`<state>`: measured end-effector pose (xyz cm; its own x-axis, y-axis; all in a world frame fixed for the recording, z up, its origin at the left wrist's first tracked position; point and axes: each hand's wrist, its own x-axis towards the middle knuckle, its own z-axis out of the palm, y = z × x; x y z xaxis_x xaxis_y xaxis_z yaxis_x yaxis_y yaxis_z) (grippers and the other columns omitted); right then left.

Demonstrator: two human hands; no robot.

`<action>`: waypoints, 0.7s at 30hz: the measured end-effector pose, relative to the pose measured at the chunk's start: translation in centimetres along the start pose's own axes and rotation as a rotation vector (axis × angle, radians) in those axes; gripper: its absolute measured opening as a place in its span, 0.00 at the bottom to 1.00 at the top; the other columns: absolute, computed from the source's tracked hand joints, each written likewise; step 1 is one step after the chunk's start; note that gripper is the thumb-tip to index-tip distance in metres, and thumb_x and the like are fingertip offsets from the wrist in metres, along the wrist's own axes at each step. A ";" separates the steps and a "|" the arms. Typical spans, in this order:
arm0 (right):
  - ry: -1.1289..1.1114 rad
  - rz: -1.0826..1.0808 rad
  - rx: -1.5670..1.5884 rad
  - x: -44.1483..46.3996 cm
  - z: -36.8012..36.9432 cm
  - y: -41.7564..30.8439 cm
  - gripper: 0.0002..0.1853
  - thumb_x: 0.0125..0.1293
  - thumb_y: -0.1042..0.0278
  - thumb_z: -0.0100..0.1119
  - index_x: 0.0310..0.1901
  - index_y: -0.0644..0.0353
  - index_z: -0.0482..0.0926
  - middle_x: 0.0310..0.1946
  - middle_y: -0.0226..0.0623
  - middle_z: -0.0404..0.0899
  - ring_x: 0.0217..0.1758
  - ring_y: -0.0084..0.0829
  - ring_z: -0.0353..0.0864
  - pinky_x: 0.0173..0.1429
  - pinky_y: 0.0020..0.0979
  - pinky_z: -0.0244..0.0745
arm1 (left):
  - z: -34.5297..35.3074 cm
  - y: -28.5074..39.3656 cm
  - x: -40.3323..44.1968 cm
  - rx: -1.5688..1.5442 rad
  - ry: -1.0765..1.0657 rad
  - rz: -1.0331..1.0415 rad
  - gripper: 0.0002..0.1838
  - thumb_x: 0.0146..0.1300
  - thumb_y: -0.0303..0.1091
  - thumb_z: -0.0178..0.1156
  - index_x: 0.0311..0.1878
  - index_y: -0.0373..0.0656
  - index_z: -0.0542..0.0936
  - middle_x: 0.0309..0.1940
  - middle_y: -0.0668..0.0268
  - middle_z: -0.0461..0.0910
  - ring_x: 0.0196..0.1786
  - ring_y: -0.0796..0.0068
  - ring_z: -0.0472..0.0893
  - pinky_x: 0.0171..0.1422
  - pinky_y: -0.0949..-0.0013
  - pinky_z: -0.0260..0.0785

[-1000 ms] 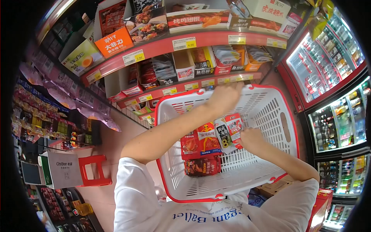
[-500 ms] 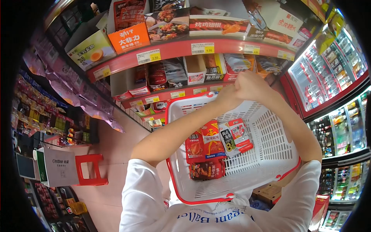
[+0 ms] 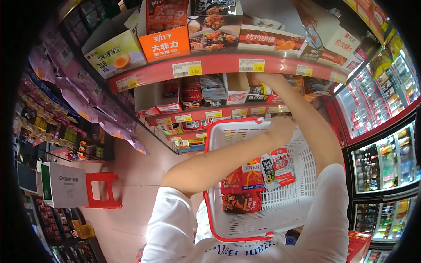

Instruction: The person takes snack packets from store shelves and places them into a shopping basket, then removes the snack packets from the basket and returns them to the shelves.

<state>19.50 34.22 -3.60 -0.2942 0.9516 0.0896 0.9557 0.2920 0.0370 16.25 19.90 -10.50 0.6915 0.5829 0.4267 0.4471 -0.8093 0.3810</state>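
Note:
A white shopping basket (image 3: 210, 219) with a red rim is in front of my body. Inside lie several snack packets: a red and yellow packet (image 3: 253, 176), a black and white packet marked 8 (image 3: 268, 170), a red and white packet (image 3: 280, 161) and a dark red packet (image 3: 241, 203). My left hand (image 3: 283, 129) is closed by the basket's far rim, and what it holds is hidden. My right hand (image 3: 265, 79) reaches under the upper shelf edge to a box of yellow and black packets (image 3: 258, 89); its fingers are hidden there.
Snack boxes, such as an orange box (image 3: 165, 45), line the upper shelf (image 3: 219, 65) with price tags. Drink coolers (image 3: 383, 158) stand to the right. Hanging purple bags (image 3: 87, 94) and a red stool (image 3: 103, 190) are on the left.
My hands, close together before, have separated. My right hand has moved forward to the lower shelf box, while my left hand stays over the basket. The view has shifted, with shelf and basket further right.

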 end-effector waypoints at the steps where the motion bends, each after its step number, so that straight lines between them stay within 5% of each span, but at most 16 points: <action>1: 0.005 0.013 0.007 0.6 0.4 0.3 0.22 0.48 0.72 0.66 0.49 0.64 0.78 0.45 0.52 0.80 0.50 0.49 0.79 0.55 0.41 0.75 | 0.2 -0.1 0.0 0.005 -0.002 -0.002 0.11 0.55 0.29 0.59 0.41 0.35 0.79 0.34 0.51 0.82 0.36 0.54 0.84 0.39 0.55 0.77; 13: 0.026 0.079 0.049 2.6 2.0 1.6 0.22 0.48 0.72 0.66 0.49 0.64 0.78 0.45 0.52 0.80 0.51 0.49 0.79 0.55 0.41 0.75 | 0.2 -0.5 0.3 0.107 -0.047 0.012 0.11 0.60 0.32 0.57 0.44 0.39 0.80 0.35 0.51 0.83 0.38 0.53 0.84 0.37 0.55 0.77; 21: 0.037 0.085 0.061 2.7 2.3 1.7 0.22 0.48 0.72 0.66 0.49 0.63 0.78 0.46 0.51 0.80 0.51 0.49 0.79 0.56 0.41 0.75 | -1.1 0.1 0.4 -0.214 0.049 -0.026 0.11 0.62 0.33 0.55 0.43 0.38 0.79 0.36 0.51 0.82 0.39 0.51 0.84 0.37 0.54 0.77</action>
<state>20.40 37.49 -5.55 -0.2107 0.9693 0.1268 0.9758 0.2164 -0.0325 16.01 20.12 -9.40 0.6508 0.6105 0.4514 0.3300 -0.7629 0.5560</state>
